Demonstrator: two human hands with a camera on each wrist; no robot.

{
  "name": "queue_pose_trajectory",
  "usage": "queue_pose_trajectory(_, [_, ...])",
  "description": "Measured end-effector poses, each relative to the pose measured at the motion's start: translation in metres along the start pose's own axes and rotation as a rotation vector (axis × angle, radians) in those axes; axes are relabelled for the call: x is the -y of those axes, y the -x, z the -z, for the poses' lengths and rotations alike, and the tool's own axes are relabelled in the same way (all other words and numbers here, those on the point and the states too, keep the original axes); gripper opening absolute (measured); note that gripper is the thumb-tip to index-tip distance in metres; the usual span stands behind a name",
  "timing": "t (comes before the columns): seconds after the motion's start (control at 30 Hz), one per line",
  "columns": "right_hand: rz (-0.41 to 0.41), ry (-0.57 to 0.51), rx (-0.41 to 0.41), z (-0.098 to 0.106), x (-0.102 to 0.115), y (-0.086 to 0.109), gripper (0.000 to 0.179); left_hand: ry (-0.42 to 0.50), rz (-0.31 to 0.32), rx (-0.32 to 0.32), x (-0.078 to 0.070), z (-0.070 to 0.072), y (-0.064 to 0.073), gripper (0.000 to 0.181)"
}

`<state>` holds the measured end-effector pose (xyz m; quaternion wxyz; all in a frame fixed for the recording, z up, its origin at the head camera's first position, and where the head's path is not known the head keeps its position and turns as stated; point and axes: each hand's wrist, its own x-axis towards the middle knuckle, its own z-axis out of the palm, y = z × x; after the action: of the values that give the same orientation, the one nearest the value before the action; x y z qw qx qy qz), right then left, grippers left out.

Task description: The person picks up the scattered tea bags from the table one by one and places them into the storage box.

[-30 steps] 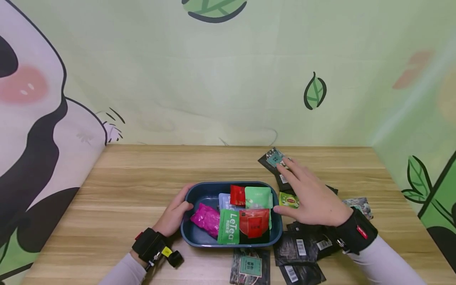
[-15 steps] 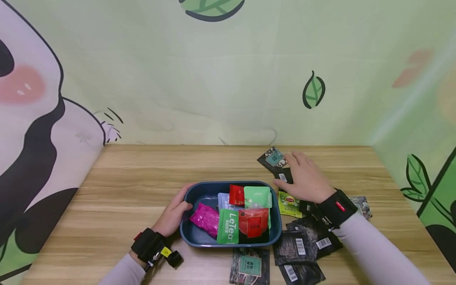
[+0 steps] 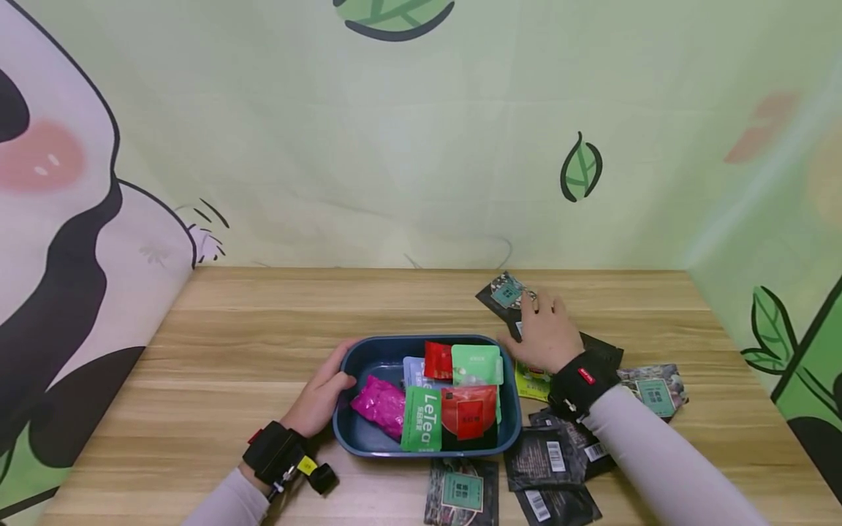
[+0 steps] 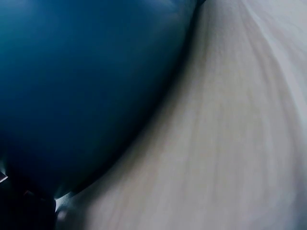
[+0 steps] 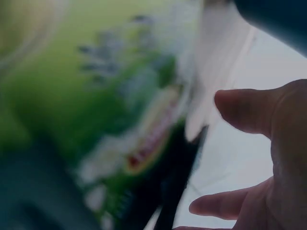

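A dark blue plastic tray (image 3: 368, 447) stands mid-table, holding several packets: a pink crinkled one (image 3: 380, 405), a green-and-red LeTea sachet (image 3: 422, 418), a mint green sachet (image 3: 476, 364) and a small red one (image 3: 438, 360). My left hand (image 3: 316, 398) grips the tray's left end, thumb at the rim; in the left wrist view the tray wall (image 4: 81, 86) fills the upper left. My right hand (image 3: 546, 336) reaches over black tea sachets behind the tray's right end. Its thumb (image 5: 244, 110) and fingers are spread apart, holding nothing visible. A black sachet with teal label (image 3: 505, 294) lies at its fingertips.
A yellow-green Lipton sachet (image 3: 531, 383) lies under my right wrist. Several black sachets (image 3: 542, 460) overlap right of the tray. One teal-labelled sachet (image 3: 463, 493) lies in front of it, another (image 3: 656, 394) farther right. A patterned wall backdrop (image 3: 395, 183) rises behind the table.
My right hand has moved back and slightly left from beside the tray's right end, over the rear black sachets. The left hand and tray have stayed in place.
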<state>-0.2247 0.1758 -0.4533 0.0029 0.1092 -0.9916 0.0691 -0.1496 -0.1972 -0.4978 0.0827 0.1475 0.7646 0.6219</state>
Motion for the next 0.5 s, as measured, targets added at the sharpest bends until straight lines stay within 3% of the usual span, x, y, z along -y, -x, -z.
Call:
queue_pose_trajectory(0.23, [-0.033, -0.024, 0.018, -0.0096, -0.0004, -0.0005, 0.082, 0.000, -0.003, 0.008, 0.0005, 0.0012, -0.0001, 0.058])
queue_pose_trajectory(0.5, [0.021, -0.001, -0.023, -0.0029, -0.0022, 0.0030, 0.074, -0.004, -0.009, 0.011, 0.0007, 0.0013, -0.0005, 0.058])
